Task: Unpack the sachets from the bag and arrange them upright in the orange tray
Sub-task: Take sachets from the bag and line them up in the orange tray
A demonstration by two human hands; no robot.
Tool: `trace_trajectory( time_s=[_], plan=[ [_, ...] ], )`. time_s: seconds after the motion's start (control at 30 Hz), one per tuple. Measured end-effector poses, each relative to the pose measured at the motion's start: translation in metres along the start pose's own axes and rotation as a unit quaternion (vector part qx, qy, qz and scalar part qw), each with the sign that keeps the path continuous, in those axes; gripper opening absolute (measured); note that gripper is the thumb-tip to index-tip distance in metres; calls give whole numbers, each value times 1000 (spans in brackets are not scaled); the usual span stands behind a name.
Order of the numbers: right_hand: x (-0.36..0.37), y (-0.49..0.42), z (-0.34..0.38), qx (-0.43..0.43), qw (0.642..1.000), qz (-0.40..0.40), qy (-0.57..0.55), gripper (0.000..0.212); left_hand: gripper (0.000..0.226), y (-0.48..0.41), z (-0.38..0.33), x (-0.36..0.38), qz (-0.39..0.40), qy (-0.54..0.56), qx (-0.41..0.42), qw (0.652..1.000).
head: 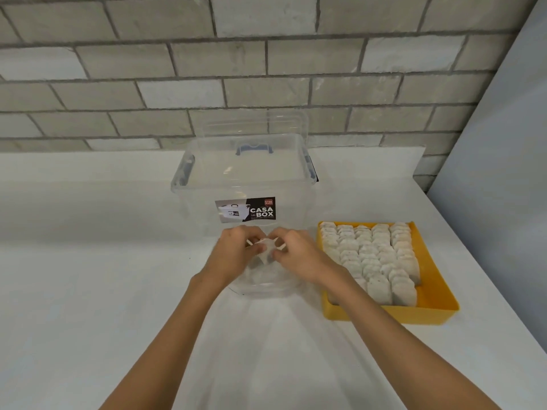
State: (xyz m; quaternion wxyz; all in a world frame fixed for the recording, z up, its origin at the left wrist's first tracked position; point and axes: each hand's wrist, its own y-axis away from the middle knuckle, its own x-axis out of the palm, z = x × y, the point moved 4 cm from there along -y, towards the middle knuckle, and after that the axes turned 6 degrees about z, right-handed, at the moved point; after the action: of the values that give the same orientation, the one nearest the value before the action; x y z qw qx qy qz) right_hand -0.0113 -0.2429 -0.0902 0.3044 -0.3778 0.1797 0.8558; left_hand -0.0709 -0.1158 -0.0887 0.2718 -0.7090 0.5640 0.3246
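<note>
Two hands pinch one sachet (266, 252) above the clear bag (262, 281), mid-desk, just in front of the storage box (245, 179).
Left hand (235, 251) and right hand (297, 251) both have curled fingertips on its upper corners. It looks light, limp and easily torn, so a gentle hold at the top edge suits it. Rows of sachets (370, 253) stand in the orange tray (433, 279) near the desk's (88, 261) right edge.

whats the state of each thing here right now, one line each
left hand, pinching the sachet
right hand, pinching the same sachet
sachet, held between both hands, over the bag
bag, clear, lying on the table, contents hard to tell
orange tray, nearly full
tray sachets, upright in rows
clear box, upright, looks open and empty
</note>
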Motion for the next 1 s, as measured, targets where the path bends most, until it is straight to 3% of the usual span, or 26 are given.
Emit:
trace_trajectory(
  time_s=[0.17, 0.33, 0.57, 0.87, 1.0],
  plan=[
    [-15, 3, 6, -14, 991, -79, -110, 14, 15, 5, -20, -24, -8, 103, -4, 995],
    [-29, 6, -1, 3, 983, -101, -156, 9, 35, 4, -18, -30, 0, 188, -38, 981],
    [-43, 15, -2, -1, 972, -106, -208, 6, 22, 2, -24, -23, 28, 285, -44, 957],
    [-80, 33, 3, -40, 973, -188, -132, 13, 22, -11, -58, -21, 62, 315, -8, 947],
    [-99, 46, 2, -59, 974, -204, -72, 4, 21, -21, -74, -17, 82, 299, 9, 951]
  ],
)
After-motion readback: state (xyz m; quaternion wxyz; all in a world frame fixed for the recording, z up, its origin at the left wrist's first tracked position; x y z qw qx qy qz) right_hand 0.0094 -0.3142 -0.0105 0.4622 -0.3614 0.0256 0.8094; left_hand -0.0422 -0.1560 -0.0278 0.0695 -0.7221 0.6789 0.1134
